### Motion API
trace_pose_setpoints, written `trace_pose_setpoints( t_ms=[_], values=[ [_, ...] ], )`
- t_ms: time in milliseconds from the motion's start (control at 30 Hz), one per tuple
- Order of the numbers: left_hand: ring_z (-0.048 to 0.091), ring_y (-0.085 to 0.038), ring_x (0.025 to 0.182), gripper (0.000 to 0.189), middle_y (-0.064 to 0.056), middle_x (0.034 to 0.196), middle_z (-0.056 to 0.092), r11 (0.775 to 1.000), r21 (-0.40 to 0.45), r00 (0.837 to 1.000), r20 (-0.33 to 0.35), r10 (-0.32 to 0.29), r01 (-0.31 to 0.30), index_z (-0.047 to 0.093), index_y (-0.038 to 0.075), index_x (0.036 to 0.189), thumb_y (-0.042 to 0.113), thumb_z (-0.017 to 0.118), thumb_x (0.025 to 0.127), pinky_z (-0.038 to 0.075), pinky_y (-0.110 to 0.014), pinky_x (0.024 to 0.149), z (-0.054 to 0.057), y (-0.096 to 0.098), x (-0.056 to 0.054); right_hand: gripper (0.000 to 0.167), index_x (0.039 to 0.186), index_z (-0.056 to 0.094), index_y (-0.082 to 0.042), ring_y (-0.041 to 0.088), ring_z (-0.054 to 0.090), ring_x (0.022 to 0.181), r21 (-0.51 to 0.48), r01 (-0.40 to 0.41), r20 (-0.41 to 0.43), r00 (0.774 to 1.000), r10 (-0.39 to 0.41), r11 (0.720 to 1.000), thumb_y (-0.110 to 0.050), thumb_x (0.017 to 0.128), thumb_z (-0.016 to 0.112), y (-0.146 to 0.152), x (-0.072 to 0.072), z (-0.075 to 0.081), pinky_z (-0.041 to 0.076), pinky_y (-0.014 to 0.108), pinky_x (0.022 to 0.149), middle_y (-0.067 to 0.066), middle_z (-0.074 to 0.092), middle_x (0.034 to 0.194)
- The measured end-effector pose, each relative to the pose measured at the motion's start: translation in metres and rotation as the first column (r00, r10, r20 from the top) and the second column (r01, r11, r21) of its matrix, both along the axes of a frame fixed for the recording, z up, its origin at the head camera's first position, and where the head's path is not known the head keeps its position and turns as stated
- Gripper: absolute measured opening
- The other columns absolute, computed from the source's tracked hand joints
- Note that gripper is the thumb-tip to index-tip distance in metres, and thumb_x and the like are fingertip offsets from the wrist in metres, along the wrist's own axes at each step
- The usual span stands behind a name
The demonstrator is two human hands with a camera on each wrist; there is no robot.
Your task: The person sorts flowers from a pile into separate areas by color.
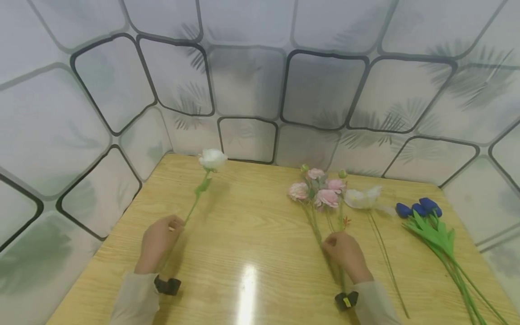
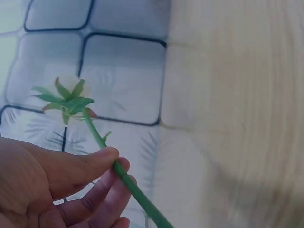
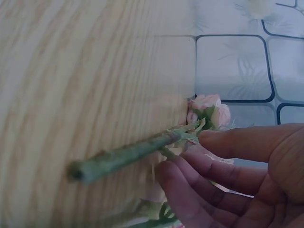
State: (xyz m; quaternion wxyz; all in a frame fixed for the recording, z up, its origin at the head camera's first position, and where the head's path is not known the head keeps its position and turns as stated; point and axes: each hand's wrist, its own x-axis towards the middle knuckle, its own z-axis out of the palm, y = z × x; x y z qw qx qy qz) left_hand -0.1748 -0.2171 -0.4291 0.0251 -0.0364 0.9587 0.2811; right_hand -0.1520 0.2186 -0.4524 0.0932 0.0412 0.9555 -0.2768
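Note:
My left hand [image 1: 160, 237] pinches the green stem of a white artificial flower [image 1: 212, 160] over the left part of the table. In the left wrist view, thumb and fingertips close on that stem [image 2: 142, 197], the bloom pointing away. On the right, my right hand [image 1: 347, 255] is at the stems of pink artificial flowers [image 1: 327, 197], which have several blooms and small green buds. The right wrist view shows thumb and fingers pinching one thick stem [image 3: 128, 159], its cut end toward the camera. Part of the stem is hidden by the fingers.
A second white flower [image 1: 363, 197] with a thin stem lies right of the pink ones. Blue tulips [image 1: 429, 206] with green leaves lie at the table's right side. Patterned wall covering [image 1: 248, 140] borders the wooden table [image 1: 243, 216] at the back and sides.

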Motion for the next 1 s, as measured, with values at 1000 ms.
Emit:
trace_pose_setpoints(
  t_ms=[1000],
  values=[
    [0.065,-0.011,0.078,0.014,-0.011,0.091,0.07,0.753,0.621,0.971,-0.219,-0.097,0.215,0.066,0.003,0.099,0.011,0.064,0.087,0.053,-0.033,0.084,0.0,0.122,0.003,0.015,0.098,0.067,0.002,0.025,0.068,0.082,-0.322,-0.033,-0.296,0.953,-0.068,0.946,-0.006,0.086,0.065,-0.048,0.0,0.025,0.058,0.028,0.071,0.016,0.071,0.092]
  ],
)
